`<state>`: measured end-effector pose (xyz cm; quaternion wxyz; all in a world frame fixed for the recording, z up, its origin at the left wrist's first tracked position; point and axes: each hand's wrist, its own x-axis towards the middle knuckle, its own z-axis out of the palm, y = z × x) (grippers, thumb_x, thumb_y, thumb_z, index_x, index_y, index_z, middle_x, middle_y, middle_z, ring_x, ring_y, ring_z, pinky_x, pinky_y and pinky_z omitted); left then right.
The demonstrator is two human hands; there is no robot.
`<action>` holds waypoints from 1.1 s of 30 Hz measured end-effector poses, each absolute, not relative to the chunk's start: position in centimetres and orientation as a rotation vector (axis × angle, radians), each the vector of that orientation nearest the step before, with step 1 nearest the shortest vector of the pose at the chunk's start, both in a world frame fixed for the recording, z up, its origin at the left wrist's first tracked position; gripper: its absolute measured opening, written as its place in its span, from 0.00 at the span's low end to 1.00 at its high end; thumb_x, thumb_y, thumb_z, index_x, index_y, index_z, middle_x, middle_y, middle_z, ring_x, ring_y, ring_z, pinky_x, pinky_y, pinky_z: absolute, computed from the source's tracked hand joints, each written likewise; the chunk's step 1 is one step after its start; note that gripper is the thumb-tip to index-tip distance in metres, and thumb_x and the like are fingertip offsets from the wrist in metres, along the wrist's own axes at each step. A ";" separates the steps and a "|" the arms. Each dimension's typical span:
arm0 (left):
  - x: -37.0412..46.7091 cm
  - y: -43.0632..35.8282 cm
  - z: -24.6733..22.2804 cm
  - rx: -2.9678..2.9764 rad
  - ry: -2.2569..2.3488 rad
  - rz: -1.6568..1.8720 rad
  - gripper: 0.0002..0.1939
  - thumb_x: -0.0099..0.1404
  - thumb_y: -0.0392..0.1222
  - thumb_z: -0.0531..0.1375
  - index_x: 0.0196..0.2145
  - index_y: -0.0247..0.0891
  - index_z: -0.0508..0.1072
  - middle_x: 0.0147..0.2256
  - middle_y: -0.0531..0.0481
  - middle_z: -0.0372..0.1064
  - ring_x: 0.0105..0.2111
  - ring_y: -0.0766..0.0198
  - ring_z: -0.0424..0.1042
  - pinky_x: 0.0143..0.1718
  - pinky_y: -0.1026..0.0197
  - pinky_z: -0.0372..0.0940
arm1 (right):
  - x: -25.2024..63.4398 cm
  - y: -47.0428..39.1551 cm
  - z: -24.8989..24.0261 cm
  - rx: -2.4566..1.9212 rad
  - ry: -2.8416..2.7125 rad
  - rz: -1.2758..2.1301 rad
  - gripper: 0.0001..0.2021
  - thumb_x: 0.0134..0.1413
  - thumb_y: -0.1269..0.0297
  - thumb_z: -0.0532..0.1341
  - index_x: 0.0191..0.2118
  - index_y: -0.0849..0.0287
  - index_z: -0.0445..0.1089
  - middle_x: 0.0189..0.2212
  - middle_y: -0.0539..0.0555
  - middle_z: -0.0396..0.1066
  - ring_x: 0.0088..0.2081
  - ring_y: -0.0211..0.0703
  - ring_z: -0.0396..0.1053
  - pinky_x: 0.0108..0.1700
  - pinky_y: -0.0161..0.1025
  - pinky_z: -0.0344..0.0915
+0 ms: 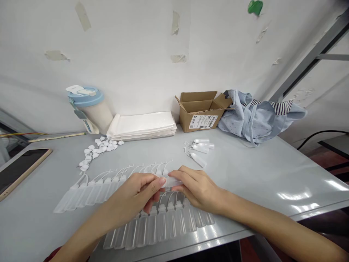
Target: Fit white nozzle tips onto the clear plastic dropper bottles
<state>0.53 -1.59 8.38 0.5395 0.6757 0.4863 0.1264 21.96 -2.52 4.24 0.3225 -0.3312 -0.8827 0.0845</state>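
Observation:
Near the middle of the view, my right hand (pixel 200 185) pinches the body of a small translucent bottle (pixel 174 181) lying sideways. The thumb and fingers of my left hand (pixel 136 194) are closed at the bottle's other end, over its tip; part of that end is hidden. A front row of clear bottles (pixel 152 227) lies side by side below my hands. Behind and to the left, another row of bottles (pixel 95 191) lies with thin curved strips at their tops. Several small bottles (pixel 199 159) with thin strips lie beyond my right hand.
Small white pieces (pixel 94 152) are scattered at the back left. A phone (pixel 21 169) lies at the left. Along the wall stand a blue-lidded cup (pixel 95 112), stacked white sheets (pixel 144 125), an open cardboard box (pixel 200 118) and a bundled blue cloth (pixel 253 120).

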 end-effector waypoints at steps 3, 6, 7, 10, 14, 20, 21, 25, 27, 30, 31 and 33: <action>0.8 -1.7 8.6 1.614 1.142 0.343 0.19 0.65 0.54 0.55 0.24 0.38 0.69 0.17 0.57 0.63 0.19 0.68 0.64 0.23 0.66 0.57 | 22.1 -2.7 4.5 -0.842 -2.285 0.360 0.16 0.68 0.59 0.48 0.47 0.65 0.66 0.28 0.55 0.68 0.25 0.38 0.63 0.26 0.34 0.61; 1.1 -1.9 8.6 1.680 1.127 0.422 0.15 0.64 0.52 0.57 0.27 0.38 0.72 0.18 0.57 0.64 0.19 0.67 0.64 0.21 0.67 0.55 | 22.1 -2.8 5.2 -0.868 -2.198 0.652 0.15 0.67 0.60 0.49 0.43 0.64 0.68 0.29 0.54 0.70 0.27 0.37 0.65 0.30 0.34 0.62; 1.2 -1.9 8.5 1.725 1.116 0.463 0.15 0.63 0.51 0.57 0.27 0.38 0.73 0.18 0.56 0.65 0.20 0.67 0.65 0.21 0.67 0.56 | 22.0 -2.9 5.4 -0.893 -2.161 0.750 0.15 0.67 0.60 0.49 0.41 0.63 0.69 0.28 0.53 0.70 0.27 0.37 0.65 0.30 0.33 0.61; 1.2 -1.9 8.0 1.925 1.089 0.559 0.14 0.64 0.50 0.58 0.27 0.38 0.74 0.20 0.54 0.69 0.21 0.66 0.67 0.25 0.65 0.59 | 22.0 -2.8 6.0 -0.974 -2.065 0.974 0.16 0.66 0.59 0.51 0.37 0.63 0.71 0.25 0.50 0.68 0.24 0.34 0.62 0.28 0.32 0.58; 1.1 -1.9 7.8 2.048 1.063 0.583 0.14 0.65 0.50 0.57 0.30 0.38 0.75 0.22 0.54 0.70 0.23 0.66 0.67 0.27 0.65 0.60 | 22.0 -2.7 6.3 -1.049 -2.002 1.106 0.18 0.65 0.57 0.51 0.34 0.64 0.72 0.21 0.48 0.63 0.22 0.33 0.58 0.25 0.31 0.55; 1.0 -2.1 8.8 1.798 1.036 0.377 0.20 0.69 0.53 0.51 0.27 0.39 0.73 0.25 0.53 0.71 0.27 0.66 0.69 0.27 0.67 0.61 | 22.2 -3.0 6.1 -0.901 -2.086 0.902 0.15 0.66 0.58 0.50 0.41 0.62 0.69 0.30 0.53 0.71 0.27 0.36 0.65 0.32 0.33 0.62; 0.9 -2.1 8.9 1.780 1.029 0.355 0.22 0.69 0.53 0.50 0.26 0.38 0.72 0.25 0.53 0.70 0.27 0.66 0.69 0.28 0.66 0.62 | 22.2 -3.1 6.1 -0.882 -2.120 0.845 0.15 0.67 0.58 0.50 0.42 0.62 0.69 0.31 0.54 0.72 0.29 0.37 0.66 0.33 0.34 0.63; 0.8 -2.0 8.6 1.798 1.020 0.316 0.23 0.69 0.52 0.49 0.22 0.38 0.69 0.23 0.54 0.67 0.25 0.67 0.66 0.29 0.66 0.60 | 22.2 -3.1 5.8 -0.853 -2.217 0.731 0.15 0.67 0.58 0.47 0.45 0.62 0.66 0.32 0.56 0.72 0.30 0.40 0.68 0.33 0.36 0.65; 0.8 -2.0 8.4 1.847 1.026 0.317 0.22 0.69 0.50 0.51 0.21 0.37 0.68 0.22 0.54 0.66 0.24 0.67 0.64 0.27 0.66 0.57 | 22.3 -3.1 5.7 -0.857 -2.239 0.736 0.16 0.68 0.58 0.46 0.44 0.62 0.65 0.33 0.56 0.72 0.30 0.40 0.68 0.33 0.36 0.65; 1.0 -1.9 8.1 1.975 1.002 0.370 0.23 0.69 0.48 0.51 0.19 0.37 0.66 0.20 0.54 0.60 0.24 0.67 0.62 0.26 0.65 0.55 | 22.4 -2.9 5.5 -0.884 -2.271 0.739 0.17 0.68 0.57 0.45 0.44 0.63 0.65 0.34 0.58 0.72 0.31 0.41 0.69 0.34 0.37 0.65; 1.0 -1.9 7.9 2.023 0.980 0.399 0.23 0.70 0.48 0.51 0.19 0.37 0.66 0.20 0.54 0.59 0.24 0.67 0.61 0.27 0.65 0.54 | 22.5 -2.8 5.4 -0.897 -2.279 0.742 0.17 0.68 0.58 0.44 0.44 0.63 0.65 0.35 0.59 0.72 0.32 0.42 0.69 0.34 0.38 0.65; 1.0 -1.8 7.6 2.113 0.929 0.459 0.23 0.70 0.47 0.51 0.19 0.37 0.65 0.19 0.54 0.57 0.23 0.66 0.59 0.26 0.64 0.53 | 22.5 -2.7 5.3 -0.936 -2.296 0.761 0.17 0.68 0.58 0.45 0.44 0.63 0.65 0.35 0.59 0.72 0.32 0.43 0.70 0.34 0.38 0.65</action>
